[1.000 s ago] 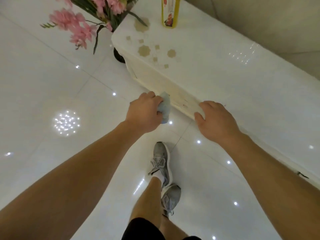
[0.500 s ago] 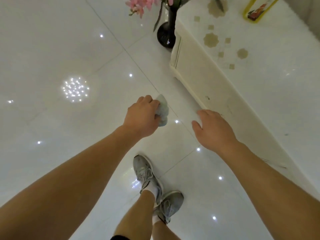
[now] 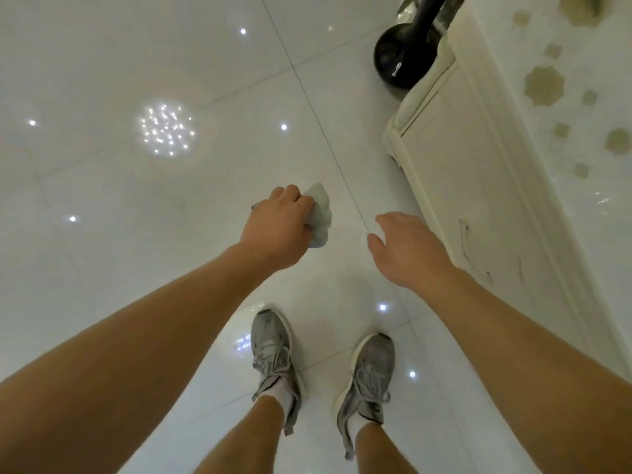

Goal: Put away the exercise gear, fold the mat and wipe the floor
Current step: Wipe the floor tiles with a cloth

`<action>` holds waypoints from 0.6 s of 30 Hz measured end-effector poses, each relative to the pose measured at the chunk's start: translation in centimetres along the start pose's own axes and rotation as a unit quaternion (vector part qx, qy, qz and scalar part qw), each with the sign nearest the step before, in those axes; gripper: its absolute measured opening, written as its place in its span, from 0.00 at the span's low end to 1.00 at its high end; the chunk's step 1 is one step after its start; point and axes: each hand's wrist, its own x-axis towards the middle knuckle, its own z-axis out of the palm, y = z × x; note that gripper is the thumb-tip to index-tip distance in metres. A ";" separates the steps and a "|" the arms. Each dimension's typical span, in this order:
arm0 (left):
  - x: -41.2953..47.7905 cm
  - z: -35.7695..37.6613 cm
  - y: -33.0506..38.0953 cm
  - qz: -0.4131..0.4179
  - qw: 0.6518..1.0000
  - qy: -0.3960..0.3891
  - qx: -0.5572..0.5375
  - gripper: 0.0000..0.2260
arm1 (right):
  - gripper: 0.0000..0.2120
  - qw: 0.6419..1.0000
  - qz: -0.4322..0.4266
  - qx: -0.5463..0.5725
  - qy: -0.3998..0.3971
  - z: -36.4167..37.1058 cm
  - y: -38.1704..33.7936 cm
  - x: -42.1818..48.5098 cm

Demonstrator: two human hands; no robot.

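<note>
Clutching a crumpled cloth (image 3: 320, 217), left hand (image 3: 277, 227) extends forward; right hand (image 3: 407, 249) hovers loosely spread.

Pale green cloth (image 3: 319, 217); grey sneakers (image 3: 273, 357); glossy white floor (image 3: 136, 234); black vase (image 3: 403, 59).

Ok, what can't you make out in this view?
Head view:
- Pale green crumpled cloth: partly hidden in the left hand.
- Black round vase: top cut off by frame edge, side behind cream cabinet.
- Glossy white tiled floor: glare hides any dirt.
- Mat, exercise gear: out of frame.
</note>
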 end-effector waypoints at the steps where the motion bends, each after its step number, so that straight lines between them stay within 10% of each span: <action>1: 0.3 0.8 -0.1 -0.005 1.000 0.002 0.005 0.13 | 0.22 1.000 -0.008 -0.006 -0.002 0.5 0.3 0.8; 18: 12.9 18.0 -4.9 -0.036 0.996 0.056 0.066 0.16 | 0.17 0.989 -0.089 -0.098 0.066 13.6 6.2 20.5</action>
